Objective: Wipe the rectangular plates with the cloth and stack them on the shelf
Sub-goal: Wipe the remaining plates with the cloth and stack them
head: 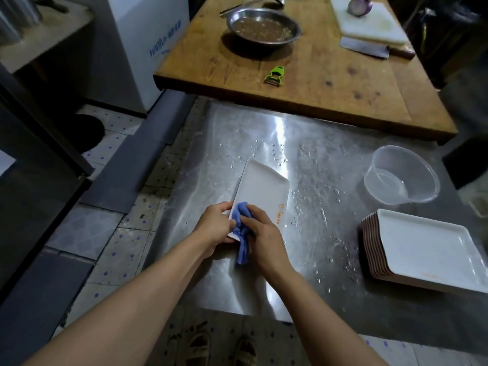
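Left hand [215, 225] grips plate [260, 190] near edge over wet worktop [317, 159]; right hand [264, 235] presses blue cloth [241, 231] on it. Mid-wipe; stack [422, 249] apparently pending, nothing shelved in view.

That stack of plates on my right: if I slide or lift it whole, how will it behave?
The stack of plates looks many layers deep, so probably heavy to lift whole. Water drops dot the steel table, so it may slide easily when pushed. The glossy plates look rigid and likely breakable.
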A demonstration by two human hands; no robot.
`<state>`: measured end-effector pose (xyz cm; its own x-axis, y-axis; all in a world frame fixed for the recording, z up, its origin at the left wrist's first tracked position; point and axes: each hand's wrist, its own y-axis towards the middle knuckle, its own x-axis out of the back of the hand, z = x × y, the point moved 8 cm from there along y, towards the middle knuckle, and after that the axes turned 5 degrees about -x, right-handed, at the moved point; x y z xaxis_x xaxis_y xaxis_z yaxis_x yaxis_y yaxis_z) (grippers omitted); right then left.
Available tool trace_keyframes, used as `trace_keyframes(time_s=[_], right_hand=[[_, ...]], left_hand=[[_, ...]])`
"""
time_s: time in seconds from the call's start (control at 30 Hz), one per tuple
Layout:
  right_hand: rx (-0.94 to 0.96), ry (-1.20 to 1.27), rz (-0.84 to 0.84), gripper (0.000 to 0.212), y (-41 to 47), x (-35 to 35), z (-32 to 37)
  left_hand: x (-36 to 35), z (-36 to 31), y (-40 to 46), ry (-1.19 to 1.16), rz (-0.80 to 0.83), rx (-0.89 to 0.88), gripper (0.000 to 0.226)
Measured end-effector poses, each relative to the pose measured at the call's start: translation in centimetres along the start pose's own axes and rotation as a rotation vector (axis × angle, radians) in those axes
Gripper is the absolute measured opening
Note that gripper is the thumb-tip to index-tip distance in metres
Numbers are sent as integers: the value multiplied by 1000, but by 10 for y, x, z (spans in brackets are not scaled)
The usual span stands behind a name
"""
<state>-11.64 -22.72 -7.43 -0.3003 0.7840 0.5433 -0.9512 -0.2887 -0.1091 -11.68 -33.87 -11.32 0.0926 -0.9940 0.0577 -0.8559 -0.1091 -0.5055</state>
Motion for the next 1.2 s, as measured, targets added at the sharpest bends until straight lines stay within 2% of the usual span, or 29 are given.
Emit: trace_keyframes(time_s=[0.1, 0.27, 0.33, 0.4, 0.63, 0.73, 0.83, 1.2], right_hand=[[40, -94, -82, 30, 8, 17, 9], [80, -120, -264, 29, 30, 65, 44], [170, -406, -376, 30, 37, 84, 64], [178, -594, -446, 26, 46, 101, 75], [37, -768, -406, 35, 49, 125, 76], [-78, -856, -398, 32, 38, 143, 59], [-110, -875, -423, 32, 29, 156, 58], [64, -821, -352, 34, -13, 132, 66]], left_hand=[[-1, -17, -13, 62, 23, -57, 53], [-6, -48, -35, 100, 38, -143, 53], [-8, -58, -41, 85, 50, -154, 54], [-8, -66, -47, 65, 49, -169, 56], [1, -79, -58, -23, 2, -182, 58], [3, -83, -59, -44, -21, -173, 58], [-5, -87, -61, -58, -9, -187, 57], [-24, -96, -47, -293, -103, -153, 59]])
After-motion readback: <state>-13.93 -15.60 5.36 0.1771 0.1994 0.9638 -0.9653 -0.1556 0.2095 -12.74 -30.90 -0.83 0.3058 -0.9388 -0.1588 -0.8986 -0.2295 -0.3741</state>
